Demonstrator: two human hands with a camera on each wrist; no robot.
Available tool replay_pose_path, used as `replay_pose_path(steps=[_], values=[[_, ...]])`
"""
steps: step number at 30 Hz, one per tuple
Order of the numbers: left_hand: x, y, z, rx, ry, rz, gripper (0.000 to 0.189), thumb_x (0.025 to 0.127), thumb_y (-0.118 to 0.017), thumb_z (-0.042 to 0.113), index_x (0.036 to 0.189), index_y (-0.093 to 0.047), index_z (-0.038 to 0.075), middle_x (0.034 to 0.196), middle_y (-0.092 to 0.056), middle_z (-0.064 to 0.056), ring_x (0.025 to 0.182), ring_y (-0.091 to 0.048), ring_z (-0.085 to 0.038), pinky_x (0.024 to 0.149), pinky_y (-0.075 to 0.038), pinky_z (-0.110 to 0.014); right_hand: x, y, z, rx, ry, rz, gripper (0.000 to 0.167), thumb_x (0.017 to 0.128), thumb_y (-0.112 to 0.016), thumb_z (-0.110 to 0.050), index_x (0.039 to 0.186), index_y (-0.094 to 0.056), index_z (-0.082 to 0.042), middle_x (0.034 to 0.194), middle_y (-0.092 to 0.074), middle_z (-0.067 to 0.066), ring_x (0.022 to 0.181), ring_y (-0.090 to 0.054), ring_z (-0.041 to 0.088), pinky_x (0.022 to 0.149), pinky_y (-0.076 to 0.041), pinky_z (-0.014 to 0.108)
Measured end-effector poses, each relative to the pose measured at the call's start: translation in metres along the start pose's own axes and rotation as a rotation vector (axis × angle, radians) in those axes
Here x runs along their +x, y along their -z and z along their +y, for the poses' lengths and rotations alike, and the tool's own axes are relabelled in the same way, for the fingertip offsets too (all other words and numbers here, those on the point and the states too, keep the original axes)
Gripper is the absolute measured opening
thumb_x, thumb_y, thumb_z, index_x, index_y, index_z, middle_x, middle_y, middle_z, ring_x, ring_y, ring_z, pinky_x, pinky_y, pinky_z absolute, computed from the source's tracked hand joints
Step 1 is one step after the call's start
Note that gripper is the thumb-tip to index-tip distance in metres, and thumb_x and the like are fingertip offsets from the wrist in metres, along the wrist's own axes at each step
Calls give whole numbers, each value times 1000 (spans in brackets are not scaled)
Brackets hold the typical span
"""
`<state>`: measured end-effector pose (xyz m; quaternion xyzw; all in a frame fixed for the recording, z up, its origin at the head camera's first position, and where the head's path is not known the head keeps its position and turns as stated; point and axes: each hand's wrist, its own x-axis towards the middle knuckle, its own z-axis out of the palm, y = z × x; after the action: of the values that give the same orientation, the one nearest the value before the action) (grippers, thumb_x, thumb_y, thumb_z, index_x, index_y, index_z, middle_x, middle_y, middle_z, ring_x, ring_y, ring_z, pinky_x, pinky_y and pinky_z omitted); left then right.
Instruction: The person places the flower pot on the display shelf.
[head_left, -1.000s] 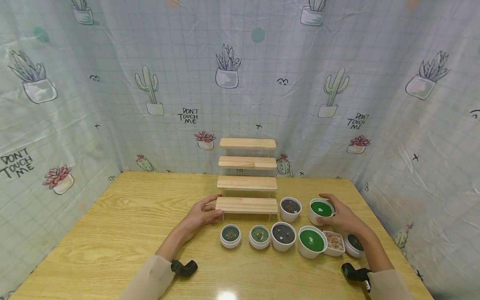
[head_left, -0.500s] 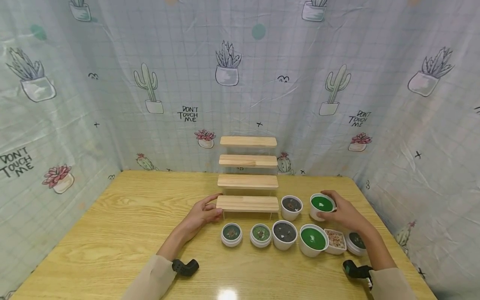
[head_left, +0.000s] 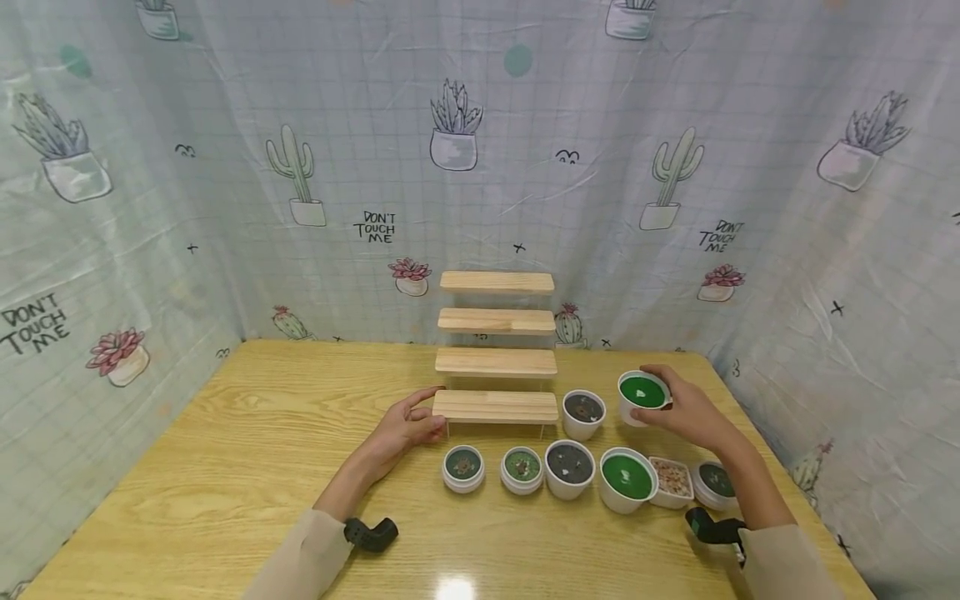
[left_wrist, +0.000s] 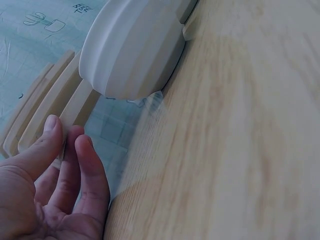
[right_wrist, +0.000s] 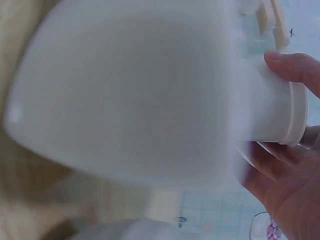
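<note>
My right hand (head_left: 690,410) grips a white round pot with a glossy green top (head_left: 642,392) by its side, at the right of the table in the head view. In the right wrist view the thumb and fingers hold this pot (right_wrist: 272,107) near its rim. My left hand (head_left: 401,432) pinches the left end of the lowest board of a four-step wooden display stand (head_left: 495,407). The left wrist view shows thumb and fingertips on that board (left_wrist: 80,102). A white pot with a dark grey top (head_left: 583,410) stands between the stand and the held pot.
A row stands before the stand: two low white pots (head_left: 462,468), a grey-topped pot (head_left: 568,468), a green-topped pot (head_left: 627,478), a square tub of pebbles (head_left: 671,482) and a low dark-topped pot (head_left: 716,483). A printed curtain (head_left: 375,167) surrounds the table (head_left: 285,433).
My right hand has raised the green-topped pot, which now sits higher in the head view. The left hand has kept its hold on the stand.
</note>
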<state>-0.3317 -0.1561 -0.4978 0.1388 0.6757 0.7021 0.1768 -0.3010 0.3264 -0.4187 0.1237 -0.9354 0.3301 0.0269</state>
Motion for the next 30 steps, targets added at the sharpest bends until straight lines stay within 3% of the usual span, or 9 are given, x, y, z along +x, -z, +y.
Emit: replay_pose_path(steps=[10, 20, 30], values=[[-1, 1, -2, -21, 3, 5, 79, 100, -71, 18, 164, -25, 14, 104, -73, -5, 93, -69, -12, 87, -59, -26, 8, 9, -13, 1, 35, 7, 80, 93, -78, -35, 152, -37, 0, 137, -58, 27, 114, -65, 39, 89, -59, 48], [-1, 1, -3, -26, -21, 2, 81, 99, -71, 17, 164, -23, 12, 97, -74, -1, 88, -69, -11, 84, -60, -26, 23, 15, -33, 8, 83, -19, 78, 93, -78, -34, 151, -39, 0, 130, -62, 23, 107, -67, 33, 80, -58, 34], [-1, 1, -5, -25, -38, 10, 79, 99, -71, 16, 164, -25, 13, 97, -75, -1, 89, -70, -12, 84, -60, -27, 37, 18, -58, 4, 104, -47, 78, 94, -76, -38, 152, -38, -3, 128, -63, 21, 107, -66, 31, 81, -56, 36]])
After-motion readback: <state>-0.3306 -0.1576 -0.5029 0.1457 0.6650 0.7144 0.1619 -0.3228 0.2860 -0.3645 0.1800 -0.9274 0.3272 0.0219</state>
